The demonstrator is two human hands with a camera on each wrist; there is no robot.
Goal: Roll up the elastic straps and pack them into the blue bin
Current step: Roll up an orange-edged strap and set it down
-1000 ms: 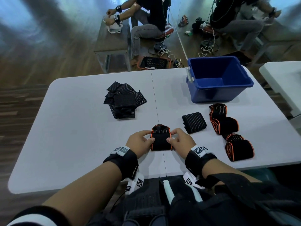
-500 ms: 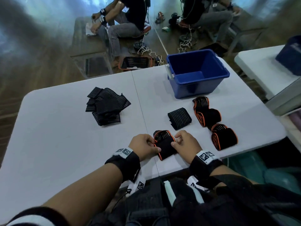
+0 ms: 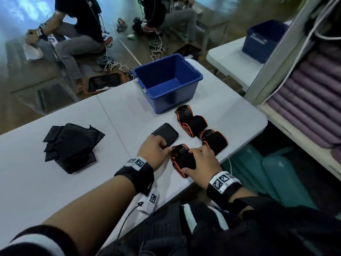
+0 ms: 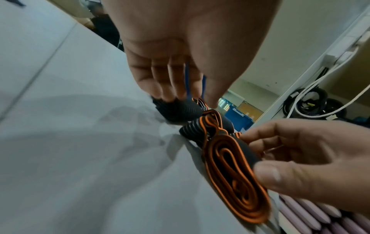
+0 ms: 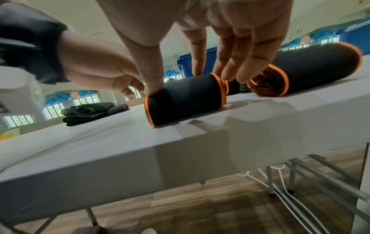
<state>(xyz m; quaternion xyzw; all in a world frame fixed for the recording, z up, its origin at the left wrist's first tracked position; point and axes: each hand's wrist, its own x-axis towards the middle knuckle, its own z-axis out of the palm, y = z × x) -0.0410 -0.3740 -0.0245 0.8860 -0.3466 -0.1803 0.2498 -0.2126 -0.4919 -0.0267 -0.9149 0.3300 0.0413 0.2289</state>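
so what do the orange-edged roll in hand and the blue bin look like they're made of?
Orange-edged roll: looks like matte black stretch fabric with orange edge binding; its layers coil softly in the left wrist view. Blue bin: likely moulded hard plastic, going by its smooth, slightly glossy walls and rolled rim.

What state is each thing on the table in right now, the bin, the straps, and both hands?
Blue bin: upright, open, nothing visible inside.
Orange-edged strap: rolled, on the table, held by both hands.
Two other orange-edged straps: rolled, lying near the bin.
Striped black strap: rolled, beside the left hand.
Pile of black straps: unrolled, stacked loosely.
Left hand: gripping the roll's end.
Right hand: gripping the roll.
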